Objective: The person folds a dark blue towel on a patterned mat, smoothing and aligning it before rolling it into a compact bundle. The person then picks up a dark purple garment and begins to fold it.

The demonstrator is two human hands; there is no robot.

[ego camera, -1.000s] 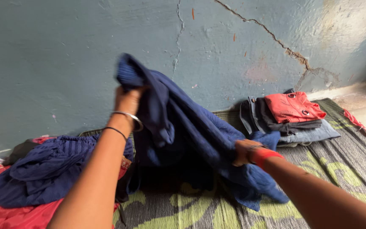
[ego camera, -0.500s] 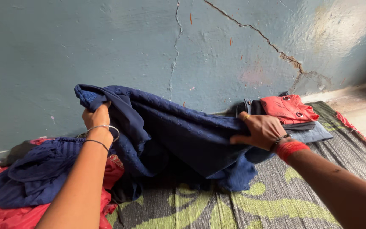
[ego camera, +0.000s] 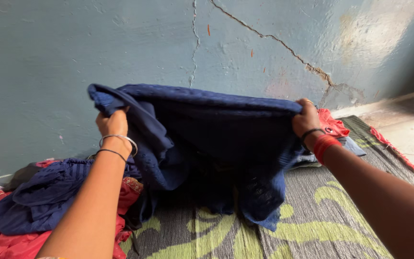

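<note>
Left hand [ego camera: 112, 123] fisted on one top corner of blue cloth [ego camera: 216, 144]; right hand [ego camera: 306, 120] clamped on other corner. Cloth stretched wide between them, held up before wall [ego camera: 73, 57], lower hem drooping onto mat [ego camera: 312, 220]. No containers seen. Left of cloth: heap [ego camera: 34, 206] of blue and red garments on mat. Behind cloth's right edge: red garment [ego camera: 331, 125] on folded stack, mostly hidden. Bare mat below and right of cloth; pale floor [ego camera: 413, 139] past mat's red border.

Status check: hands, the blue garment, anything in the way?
Left hand and right hand both gripping the blue garment, stretched out above the mat. Clothes pile at left, folded stack behind right hand. Nothing blocking.
</note>
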